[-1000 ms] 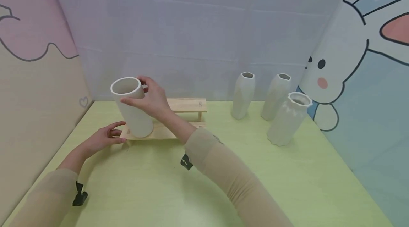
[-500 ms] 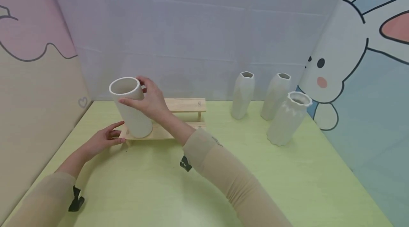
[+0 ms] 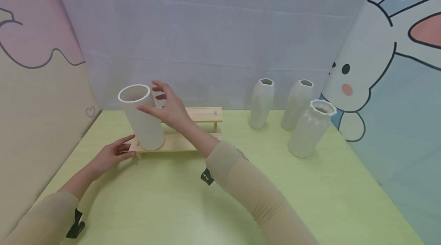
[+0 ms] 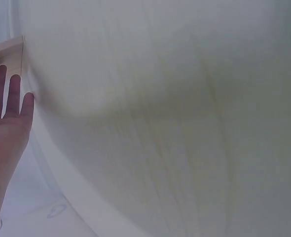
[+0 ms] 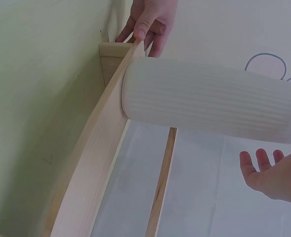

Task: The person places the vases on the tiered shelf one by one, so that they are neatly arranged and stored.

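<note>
A white cylindrical vase (image 3: 142, 124) stands upright at the left end of the lower step of a two-step wooden stand (image 3: 179, 143). Just right of its upper part is my right hand (image 3: 173, 111), thumb and fingers spread; the right wrist view shows a gap between those fingers and the ribbed vase (image 5: 209, 98). My left hand (image 3: 111, 155) rests at the stand's left end, its thumb and fingertips against the wood. In the left wrist view, the left hand (image 4: 10, 128) has fairly straight fingers near the stand's end (image 4: 10, 52).
To the right on the pale green table (image 3: 262, 183) stand two faceted white vases (image 3: 262, 103) (image 3: 297, 105) and a white vase with a scalloped rim (image 3: 311, 132). A cloth backdrop (image 3: 213, 38) hangs behind; printed panels flank both sides.
The right hand has let go of the cylindrical vase and drawn slightly to the right, its fingers spreading. The vase stays in place on the lower step. The left hand remains at the stand's end.
</note>
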The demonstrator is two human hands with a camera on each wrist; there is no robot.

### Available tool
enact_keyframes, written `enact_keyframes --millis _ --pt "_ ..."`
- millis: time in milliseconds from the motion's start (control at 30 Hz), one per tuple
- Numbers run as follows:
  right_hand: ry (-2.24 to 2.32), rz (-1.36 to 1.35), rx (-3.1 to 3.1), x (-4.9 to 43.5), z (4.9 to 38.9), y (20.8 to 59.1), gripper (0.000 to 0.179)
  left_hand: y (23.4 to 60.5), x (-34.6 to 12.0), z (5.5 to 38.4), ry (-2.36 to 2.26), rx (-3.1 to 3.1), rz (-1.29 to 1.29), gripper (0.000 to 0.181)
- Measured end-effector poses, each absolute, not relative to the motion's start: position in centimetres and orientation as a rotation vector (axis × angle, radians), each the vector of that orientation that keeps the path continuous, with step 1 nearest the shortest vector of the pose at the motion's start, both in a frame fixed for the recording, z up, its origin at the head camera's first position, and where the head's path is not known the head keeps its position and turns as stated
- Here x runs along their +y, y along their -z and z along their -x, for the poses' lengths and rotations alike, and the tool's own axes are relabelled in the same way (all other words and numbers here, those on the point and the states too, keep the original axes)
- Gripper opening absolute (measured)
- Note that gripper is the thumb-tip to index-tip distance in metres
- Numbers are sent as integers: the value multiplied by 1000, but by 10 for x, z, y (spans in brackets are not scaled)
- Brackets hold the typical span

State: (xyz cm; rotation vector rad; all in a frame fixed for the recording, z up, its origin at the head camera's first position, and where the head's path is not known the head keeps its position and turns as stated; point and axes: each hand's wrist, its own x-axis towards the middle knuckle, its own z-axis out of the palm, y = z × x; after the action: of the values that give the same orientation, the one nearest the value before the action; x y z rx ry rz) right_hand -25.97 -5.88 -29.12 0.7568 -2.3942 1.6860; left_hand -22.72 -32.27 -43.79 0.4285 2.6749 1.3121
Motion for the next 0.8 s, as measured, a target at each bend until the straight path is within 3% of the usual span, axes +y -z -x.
enact_keyframes --millis 800 --pt "-1619 -885 -2442 42 254 270 71 447 -328 232 -1307 2685 -392 67"
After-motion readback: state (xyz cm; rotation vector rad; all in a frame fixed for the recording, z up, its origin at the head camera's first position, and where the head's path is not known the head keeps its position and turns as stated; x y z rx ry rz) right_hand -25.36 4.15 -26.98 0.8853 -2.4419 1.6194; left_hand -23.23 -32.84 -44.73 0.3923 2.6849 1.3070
